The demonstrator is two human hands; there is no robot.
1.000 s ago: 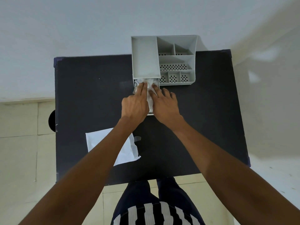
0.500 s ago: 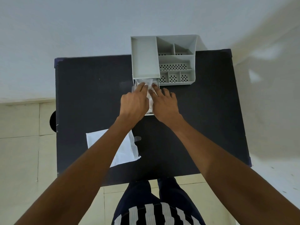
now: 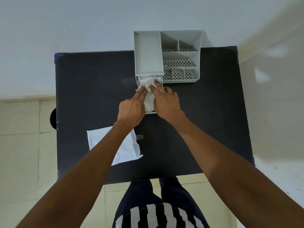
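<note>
A grey plastic organiser with several compartments stands at the far edge of a black table. Its lower drawer is pulled out toward me and holds crumpled white packets. My left hand presses straight fingers down on the packets at the drawer's left side. My right hand presses its fingers on them at the right side. Most of the drawer is hidden under both hands.
A flat white bag lies on the table near my left forearm, partly covered by it. A small clear scrap lies beside it. The table's near edge is just in front of my legs. A tiled floor lies to the left.
My left hand has shifted slightly to the left on the packets, its fingers now stretched out. My right hand has stayed in place on them.
</note>
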